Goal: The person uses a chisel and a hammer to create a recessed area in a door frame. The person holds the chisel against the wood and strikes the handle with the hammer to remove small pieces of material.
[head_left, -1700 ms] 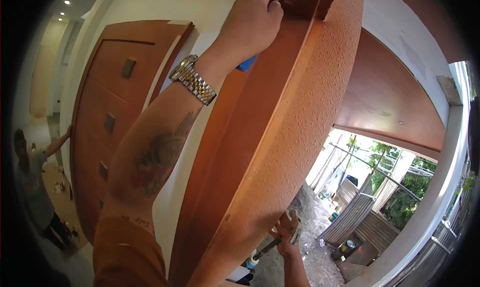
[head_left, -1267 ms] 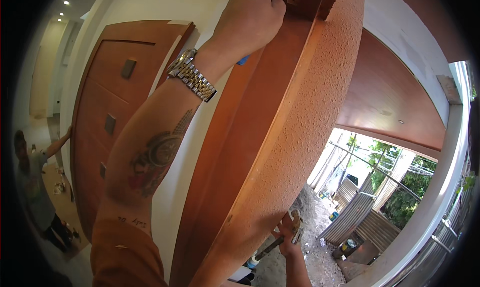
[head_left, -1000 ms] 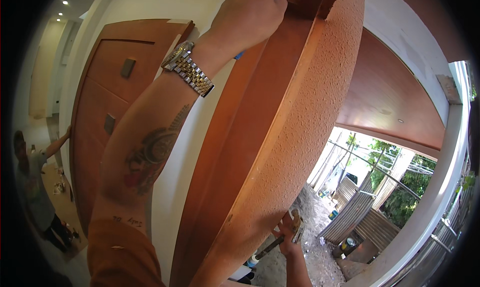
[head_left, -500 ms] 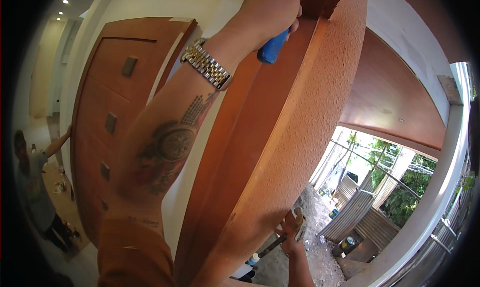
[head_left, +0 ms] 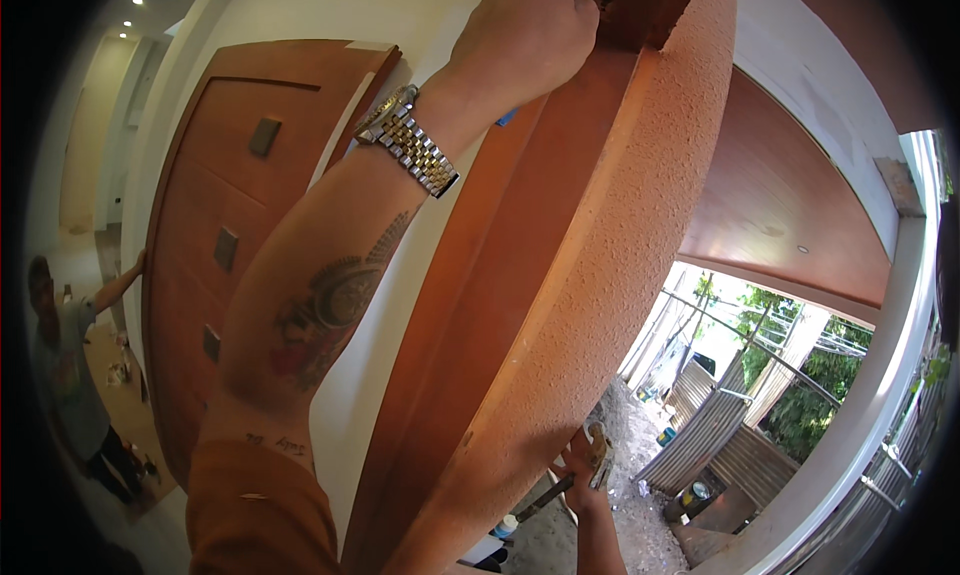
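Observation:
My left hand point(head_left: 530, 35) is raised to the top of the reddish-brown door frame point(head_left: 520, 215), its fingers closed round a tool. Only a bit of the tool's blue handle point(head_left: 506, 118) shows below the wrist; its other end is mostly hidden, so I cannot tell its kind. The hand is beside a dark recess point(head_left: 622, 25) in the upper frame. Low on the right, beyond the textured orange wall edge point(head_left: 600, 245), my right hand point(head_left: 578, 475) is closed on a hammer point(head_left: 600, 453). Its metal head is by the fingers, and its dark handle slants down to the left.
A reddish-brown door panel point(head_left: 240, 175) with square insets leans against the pale wall at left. Another person point(head_left: 75, 365) stands beside it, one hand on its edge. Outside at right are corrugated metal sheets point(head_left: 690, 435), paint cans point(head_left: 695, 492) and a white post point(head_left: 860, 415).
My left hand has turned and shifted slightly left, so the blue handle is now mostly hidden behind the wrist. The right hand with the hammer has hardly moved.

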### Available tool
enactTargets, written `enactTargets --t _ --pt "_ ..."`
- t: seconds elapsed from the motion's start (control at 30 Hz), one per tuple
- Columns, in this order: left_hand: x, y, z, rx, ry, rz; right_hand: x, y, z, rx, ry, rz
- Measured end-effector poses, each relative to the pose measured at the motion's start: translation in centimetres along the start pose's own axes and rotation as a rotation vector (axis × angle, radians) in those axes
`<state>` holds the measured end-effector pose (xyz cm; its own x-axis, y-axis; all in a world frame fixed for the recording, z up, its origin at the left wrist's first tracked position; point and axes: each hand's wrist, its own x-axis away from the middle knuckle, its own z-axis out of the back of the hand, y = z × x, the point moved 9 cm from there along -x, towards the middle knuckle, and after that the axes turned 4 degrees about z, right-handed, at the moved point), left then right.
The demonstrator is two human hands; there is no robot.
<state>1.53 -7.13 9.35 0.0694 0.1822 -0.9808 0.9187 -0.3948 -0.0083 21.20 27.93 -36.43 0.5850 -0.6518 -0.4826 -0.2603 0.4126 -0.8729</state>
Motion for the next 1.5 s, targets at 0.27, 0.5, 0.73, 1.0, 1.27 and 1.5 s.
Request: enactTargets --t 0.27,0.5,0.73,1.0,1.27,1.5 --pt "0.1 -1.7 -0.9 -0.030 -0.147 0.074 0.0 -0.5 -0.4 0.048 -0.010 -0.040" --pt "-0.6 -2.3 -0.1 -0.001 -0.097 -0.140 -0.2 -0.4 0.0 0.036 0.023 -0.084" --pt "-0.2 0.2 0.5 -0.017 -0.160 -0.093 0.0 -0.1 0.3 0.111 -0.033 -0.024" --pt "-0.3 -2.7 -1.9 0.475 -0.226 0.266 -0.1 0.4 0.7 0.002 0.000 -0.015" --pt "0.2 -4.1 -2.2 0.032 0.085 -0.058 0.1 -0.2 0.4 0.039 0.002 -0.018" --pt "-0.4 -2.3 -0.3 0.067 0.049 -0.129 0.0 0.1 0.1 0.092 0.011 -0.055"
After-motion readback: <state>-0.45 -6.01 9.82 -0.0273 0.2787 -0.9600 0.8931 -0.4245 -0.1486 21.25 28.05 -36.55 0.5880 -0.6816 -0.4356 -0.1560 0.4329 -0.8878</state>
